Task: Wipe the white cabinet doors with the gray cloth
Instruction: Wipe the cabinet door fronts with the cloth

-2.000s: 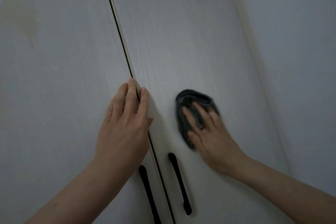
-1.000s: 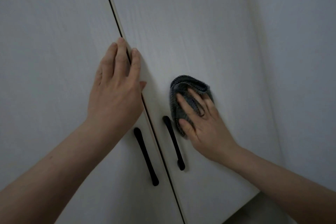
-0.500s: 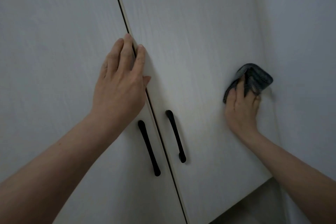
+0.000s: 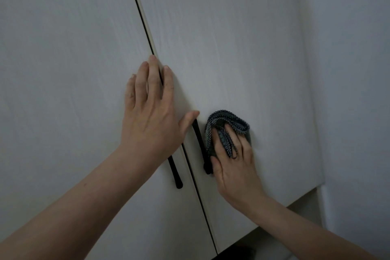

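Observation:
Two white cabinet doors fill the view: the left door point(image 4: 63, 91) and the right door point(image 4: 242, 48), split by a dark seam. My left hand point(image 4: 152, 112) lies flat across that seam, fingers straight, the thumb reaching over onto the right door. The gray cloth point(image 4: 229, 123) is bunched against the right door just right of its black handle point(image 4: 200, 141). My right hand point(image 4: 232, 160) presses the cloth to the door with spread, straight fingers; a fold of cloth lies between two of them.
The left door's black handle point(image 4: 176, 175) shows below my left wrist. A plain gray wall point(image 4: 354, 91) meets the cabinet on the right. The cabinet's bottom edge point(image 4: 295, 202) runs at the lower right, with a dark gap under it.
My right hand has swept the cloth from the right door's far edge back left and down to beside the handle. My left hand has stayed on the seam.

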### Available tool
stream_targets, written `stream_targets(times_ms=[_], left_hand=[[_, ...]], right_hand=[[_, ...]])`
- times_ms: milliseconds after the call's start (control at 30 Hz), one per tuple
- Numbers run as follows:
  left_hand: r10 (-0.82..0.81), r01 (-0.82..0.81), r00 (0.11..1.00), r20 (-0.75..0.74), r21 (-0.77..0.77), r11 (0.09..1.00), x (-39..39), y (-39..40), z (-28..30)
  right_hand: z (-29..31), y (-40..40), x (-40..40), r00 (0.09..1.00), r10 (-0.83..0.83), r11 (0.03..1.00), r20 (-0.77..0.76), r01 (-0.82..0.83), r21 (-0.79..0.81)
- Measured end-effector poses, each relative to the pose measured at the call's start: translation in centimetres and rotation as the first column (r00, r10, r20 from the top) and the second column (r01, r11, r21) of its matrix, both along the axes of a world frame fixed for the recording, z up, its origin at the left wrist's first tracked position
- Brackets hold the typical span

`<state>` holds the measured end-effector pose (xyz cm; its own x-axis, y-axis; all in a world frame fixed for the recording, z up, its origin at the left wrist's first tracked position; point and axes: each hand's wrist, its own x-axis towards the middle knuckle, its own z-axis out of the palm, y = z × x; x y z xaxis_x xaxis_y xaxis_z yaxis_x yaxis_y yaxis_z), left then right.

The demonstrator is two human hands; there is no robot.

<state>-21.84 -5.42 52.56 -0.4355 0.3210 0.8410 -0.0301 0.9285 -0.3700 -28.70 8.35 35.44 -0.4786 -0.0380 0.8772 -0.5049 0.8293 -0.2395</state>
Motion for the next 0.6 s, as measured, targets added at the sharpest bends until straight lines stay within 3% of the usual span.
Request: stream_targets(times_ms=[133,500,600], left_hand=[[0.047,-0.047,0.999,-0.001,0.006,0.999,-0.3,0.5,-0.7],[0.077,-0.077,0.997,-0.013,0.001,0.997,-0.6,0.5,-0.8],[0.075,-0.075,0.997,-0.015,0.004,0.997,-0.6,0.6,-0.7]], right_hand=[[1.0,1.9,-0.7,0.999,-0.027,0.994,-0.021,0.029,0.107],[13.8,3.4,-3.9,0.991,-0.099,0.974,-0.087,0.079,-0.212],[12.1,1.9,-2.3,0.993,-0.021,0.994,-0.114,0.009,-0.108]])
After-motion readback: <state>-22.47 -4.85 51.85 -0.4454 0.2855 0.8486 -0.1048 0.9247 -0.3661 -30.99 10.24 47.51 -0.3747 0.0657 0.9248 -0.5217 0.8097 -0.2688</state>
